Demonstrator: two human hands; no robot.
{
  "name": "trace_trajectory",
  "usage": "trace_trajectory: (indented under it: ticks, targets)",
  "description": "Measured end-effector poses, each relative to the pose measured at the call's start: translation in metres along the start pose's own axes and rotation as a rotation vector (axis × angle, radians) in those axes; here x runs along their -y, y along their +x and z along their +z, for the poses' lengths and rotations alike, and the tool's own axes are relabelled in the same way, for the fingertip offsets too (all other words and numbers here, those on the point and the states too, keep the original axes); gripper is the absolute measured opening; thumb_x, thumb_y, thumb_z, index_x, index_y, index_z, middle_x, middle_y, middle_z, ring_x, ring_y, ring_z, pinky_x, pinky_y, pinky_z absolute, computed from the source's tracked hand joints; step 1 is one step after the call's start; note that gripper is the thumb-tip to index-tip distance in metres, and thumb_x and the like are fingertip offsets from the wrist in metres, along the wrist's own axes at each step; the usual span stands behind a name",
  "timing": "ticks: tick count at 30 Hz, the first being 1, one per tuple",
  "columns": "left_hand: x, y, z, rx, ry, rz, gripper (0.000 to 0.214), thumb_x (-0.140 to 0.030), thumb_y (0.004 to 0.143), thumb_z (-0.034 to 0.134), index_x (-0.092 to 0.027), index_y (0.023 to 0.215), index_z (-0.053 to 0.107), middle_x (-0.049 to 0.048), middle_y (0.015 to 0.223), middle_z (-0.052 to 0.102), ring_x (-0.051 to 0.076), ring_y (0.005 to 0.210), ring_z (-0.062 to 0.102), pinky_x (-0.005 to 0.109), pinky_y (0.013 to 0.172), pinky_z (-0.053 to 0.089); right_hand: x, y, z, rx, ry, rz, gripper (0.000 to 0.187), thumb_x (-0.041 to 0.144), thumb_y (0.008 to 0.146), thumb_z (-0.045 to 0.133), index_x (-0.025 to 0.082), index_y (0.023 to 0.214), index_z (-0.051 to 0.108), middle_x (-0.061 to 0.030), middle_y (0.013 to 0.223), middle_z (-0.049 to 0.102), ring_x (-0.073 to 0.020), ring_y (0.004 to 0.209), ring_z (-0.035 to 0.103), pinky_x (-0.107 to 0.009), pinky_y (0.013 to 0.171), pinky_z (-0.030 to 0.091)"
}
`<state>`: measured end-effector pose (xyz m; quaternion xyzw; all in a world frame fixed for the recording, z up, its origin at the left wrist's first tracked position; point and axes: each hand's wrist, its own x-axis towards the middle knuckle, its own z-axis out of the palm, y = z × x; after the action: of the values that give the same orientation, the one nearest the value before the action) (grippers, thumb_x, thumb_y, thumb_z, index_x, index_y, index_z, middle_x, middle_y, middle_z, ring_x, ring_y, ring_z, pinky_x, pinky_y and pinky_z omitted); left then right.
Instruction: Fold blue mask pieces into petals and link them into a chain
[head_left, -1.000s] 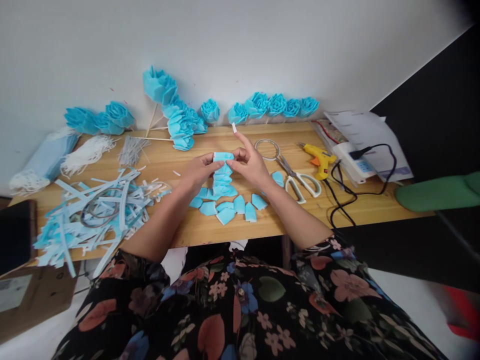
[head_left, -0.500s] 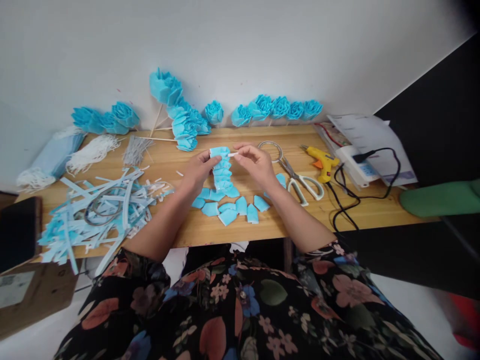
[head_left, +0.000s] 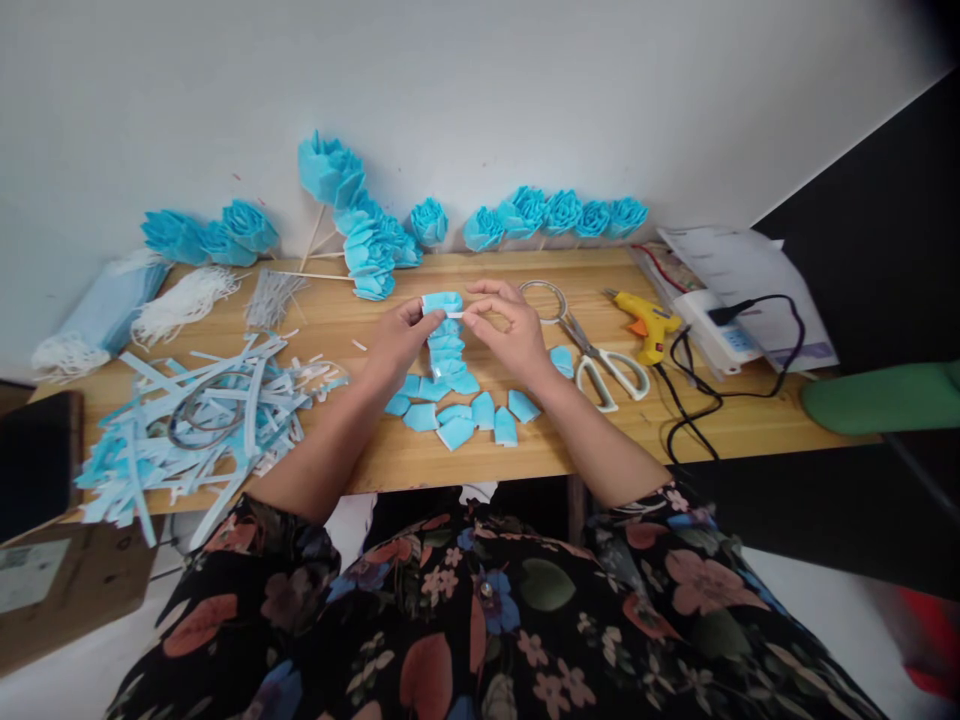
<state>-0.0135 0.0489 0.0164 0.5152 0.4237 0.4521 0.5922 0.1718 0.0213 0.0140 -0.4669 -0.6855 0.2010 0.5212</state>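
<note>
My left hand (head_left: 401,340) pinches the top of a chain of blue folded petals (head_left: 445,345) that hangs down to the wooden table (head_left: 525,445). My right hand (head_left: 508,330) is closed too, its thumb and finger pressing a small white strip (head_left: 455,314) against the top petal. Several loose blue petals (head_left: 457,415) lie on the table just below both hands.
White-handled scissors (head_left: 604,365), a tape ring (head_left: 541,300) and a yellow glue gun (head_left: 646,325) with black cable lie right of my hands. Blue paper roses (head_left: 551,212) line the wall. Cut strips (head_left: 195,420) pile at the left; a cardboard box (head_left: 52,590) sits lower left.
My right hand, which had a finger raised with the white strip on its tip, has come down and brought the strip onto the top petal. My left hand has kept its hold.
</note>
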Motion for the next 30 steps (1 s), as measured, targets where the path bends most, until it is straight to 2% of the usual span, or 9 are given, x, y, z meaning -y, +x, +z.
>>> trace_trajectory:
  ticks: [7, 12, 20, 24, 30]
  targets:
    - [0.002, 0.000, 0.002, -0.010, -0.033, 0.001, 0.022, -0.037, 0.077, 0.076, -0.018, 0.087, 0.071, -0.0001, 0.076, 0.067, 0.014, 0.070, 0.059, 0.027, 0.070, 0.049, -0.004, -0.003, 0.008, 0.030, 0.326, 0.260, 0.020, 0.047, 0.084, 0.075, 0.028, 0.085, 0.081, -0.0017, 0.126, 0.074, -0.0252, 0.124, 0.066, -0.044, 0.110, 0.049]
    - [0.002, -0.001, 0.002, -0.001, -0.040, 0.027, 0.022, -0.037, 0.078, 0.077, -0.018, 0.087, 0.071, 0.0004, 0.078, 0.067, 0.015, 0.074, 0.061, 0.027, 0.073, 0.050, 0.001, -0.004, 0.011, 0.023, 0.474, 0.373, 0.021, 0.050, 0.078, 0.082, 0.030, 0.085, 0.084, -0.0002, 0.122, 0.077, -0.0256, 0.123, 0.067, -0.043, 0.112, 0.048]
    - [0.005, 0.000, 0.002, -0.011, -0.042, 0.008, 0.023, -0.037, 0.078, 0.078, -0.018, 0.089, 0.072, 0.0009, 0.081, 0.070, 0.015, 0.076, 0.063, 0.027, 0.074, 0.051, 0.001, -0.004, 0.012, 0.040, 0.525, 0.458, 0.030, 0.055, 0.072, 0.085, 0.027, 0.086, 0.084, -0.0018, 0.123, 0.077, -0.0260, 0.121, 0.068, -0.041, 0.109, 0.050]
    - [0.006, 0.001, 0.001, -0.002, -0.058, 0.021, 0.021, -0.035, 0.079, 0.079, -0.018, 0.089, 0.073, 0.0006, 0.081, 0.071, 0.014, 0.075, 0.063, 0.026, 0.073, 0.052, -0.002, -0.003, 0.014, 0.046, 0.540, 0.460, 0.029, 0.054, 0.073, 0.085, 0.028, 0.086, 0.084, -0.0021, 0.120, 0.077, -0.0248, 0.122, 0.067, -0.040, 0.109, 0.050]
    - [0.004, 0.000, 0.003, 0.002, -0.062, 0.015, 0.022, -0.037, 0.079, 0.079, -0.018, 0.087, 0.072, 0.0009, 0.081, 0.071, 0.015, 0.075, 0.063, 0.026, 0.073, 0.051, -0.001, -0.004, 0.015, 0.052, 0.600, 0.493, 0.027, 0.051, 0.073, 0.086, 0.029, 0.089, 0.084, -0.0016, 0.118, 0.078, -0.0223, 0.112, 0.071, -0.041, 0.107, 0.052]
